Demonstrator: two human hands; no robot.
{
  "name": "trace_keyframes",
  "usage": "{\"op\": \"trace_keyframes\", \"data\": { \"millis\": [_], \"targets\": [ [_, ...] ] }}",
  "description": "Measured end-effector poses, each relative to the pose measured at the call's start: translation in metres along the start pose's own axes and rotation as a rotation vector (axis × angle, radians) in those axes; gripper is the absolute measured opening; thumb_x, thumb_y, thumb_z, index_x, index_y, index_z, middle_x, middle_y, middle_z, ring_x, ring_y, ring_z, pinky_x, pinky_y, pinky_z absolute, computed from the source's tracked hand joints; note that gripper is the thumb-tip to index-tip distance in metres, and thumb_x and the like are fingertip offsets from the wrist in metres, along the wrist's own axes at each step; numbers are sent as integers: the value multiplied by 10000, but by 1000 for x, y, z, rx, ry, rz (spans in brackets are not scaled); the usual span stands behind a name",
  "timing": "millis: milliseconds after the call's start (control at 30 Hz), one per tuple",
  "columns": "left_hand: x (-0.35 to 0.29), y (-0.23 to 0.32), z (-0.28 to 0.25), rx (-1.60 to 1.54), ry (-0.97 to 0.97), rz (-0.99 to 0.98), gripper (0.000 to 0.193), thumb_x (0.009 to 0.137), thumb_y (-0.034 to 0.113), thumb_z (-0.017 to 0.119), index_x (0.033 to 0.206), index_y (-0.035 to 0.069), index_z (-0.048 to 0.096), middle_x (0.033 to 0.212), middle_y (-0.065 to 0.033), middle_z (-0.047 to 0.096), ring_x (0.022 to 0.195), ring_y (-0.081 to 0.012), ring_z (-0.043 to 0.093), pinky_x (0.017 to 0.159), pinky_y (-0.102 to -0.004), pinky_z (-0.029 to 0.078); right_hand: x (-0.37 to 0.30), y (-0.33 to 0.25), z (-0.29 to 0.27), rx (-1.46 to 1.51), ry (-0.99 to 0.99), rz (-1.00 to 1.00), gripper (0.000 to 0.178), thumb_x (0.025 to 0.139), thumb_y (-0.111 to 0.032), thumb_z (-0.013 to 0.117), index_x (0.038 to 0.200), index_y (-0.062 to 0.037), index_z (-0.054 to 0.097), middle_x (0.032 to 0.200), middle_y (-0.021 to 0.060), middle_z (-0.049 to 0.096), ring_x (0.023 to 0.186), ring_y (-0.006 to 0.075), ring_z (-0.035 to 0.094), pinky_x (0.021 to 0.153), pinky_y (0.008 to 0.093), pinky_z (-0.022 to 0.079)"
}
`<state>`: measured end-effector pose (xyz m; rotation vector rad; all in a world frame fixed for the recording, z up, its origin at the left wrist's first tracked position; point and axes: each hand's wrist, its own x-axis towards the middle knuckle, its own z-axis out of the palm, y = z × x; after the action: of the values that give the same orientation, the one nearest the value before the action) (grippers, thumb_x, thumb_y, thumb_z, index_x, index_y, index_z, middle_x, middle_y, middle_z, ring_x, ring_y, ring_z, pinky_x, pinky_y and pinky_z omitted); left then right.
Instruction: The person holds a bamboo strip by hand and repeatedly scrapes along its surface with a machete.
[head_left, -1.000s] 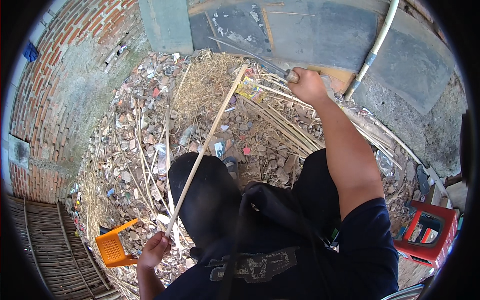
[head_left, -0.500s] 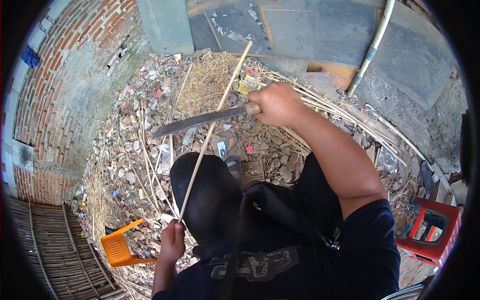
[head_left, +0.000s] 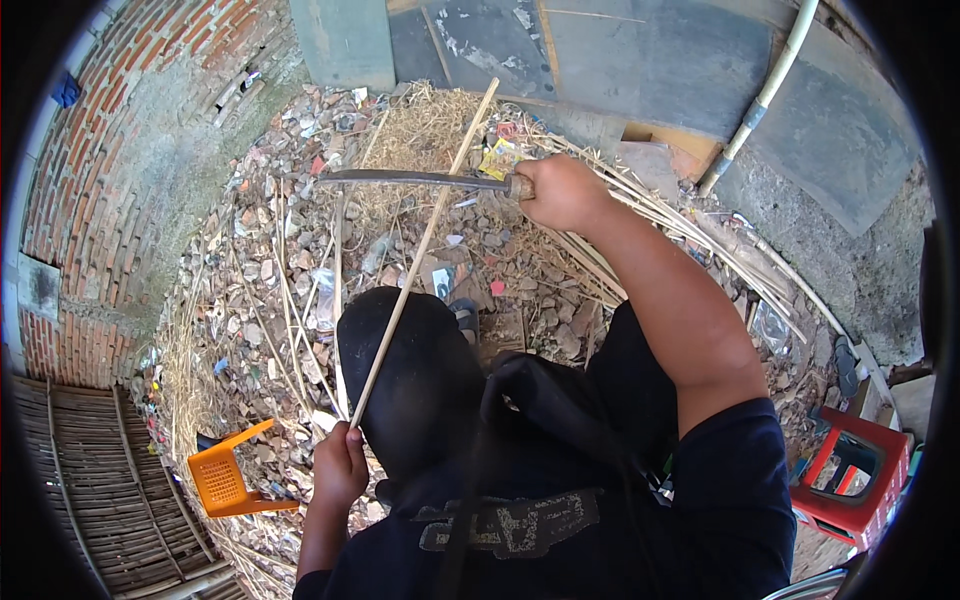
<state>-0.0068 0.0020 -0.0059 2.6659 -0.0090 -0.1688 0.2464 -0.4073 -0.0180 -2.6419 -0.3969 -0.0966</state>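
Left hand [head_left: 340, 468]: my grip is clamped on the lower end of a thin bamboo strip [head_left: 420, 255], pale, straight and smooth, which slants up and away from my knee toward the straw.
Right hand [head_left: 562, 192]: my grip is clamped on the stubby wooden handle of a long knife [head_left: 420, 180]; the dull grey metal blade lies level, pointing to my left.
Strip and blade: the blade crosses the strip near its upper part; whether they touch I cannot tell.
Ground [head_left: 260, 290]: rough rubble of broken stone, dry straw and scraps of litter, with more loose bamboo strips [head_left: 660, 225] scattered to the right.
Wall [head_left: 110, 150]: red brick, curved, mortar-streaked.
Left of me: an orange plastic stool [head_left: 228, 480] tipped on its side, beside slatted bamboo panels [head_left: 75, 480].
Right of me: a red plastic stool [head_left: 850, 470].
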Motion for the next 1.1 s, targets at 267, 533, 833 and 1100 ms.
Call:
{"op": "trace_keyframes", "data": {
  "millis": [267, 533, 833, 1100],
  "targets": [
    [-9, -7, 10, 128, 80, 2, 232, 1032, 188, 485, 893, 17, 554, 628, -232, 579, 602, -477, 596, 547, -544, 444, -7, -26, -3, -91, -97, -70, 176, 783, -181, 696, 932, -89, 674, 804, 152, 701, 778, 350, 702, 724, 468, 574],
    [-12, 5, 6, 108, 98, 12, 226, 1030, 207, 505, 898, 31, 555, 603, -236, 575, 571, -483, 588, 526, -562, 436, -12, -44, -13, -117, -139, -54, 136, 819, -176, 695, 953, -158, 705, 819, 71, 721, 787, 283, 714, 738, 469, 584],
    [-5, 4, 2, 187, 61, 19, 237, 1026, 216, 512, 875, 36, 542, 622, -243, 588, 592, -486, 601, 532, -563, 449, 0, 16, -15, -69, 34, 228, 241, 861, -215, 648, 1089, -163, 704, 950, 134, 732, 932, 332, 712, 831, 474, 569],
    [-7, -7, 8, 230, 115, 31, 156, 992, 178, 574, 935, 35, 550, 652, -233, 601, 599, -473, 610, 529, -549, 457, -9, -23, -15, -82, -205, -33, 219, 858, -219, 652, 1062, -176, 719, 909, 93, 727, 840, 316, 712, 809, 465, 575]
  ]
}}
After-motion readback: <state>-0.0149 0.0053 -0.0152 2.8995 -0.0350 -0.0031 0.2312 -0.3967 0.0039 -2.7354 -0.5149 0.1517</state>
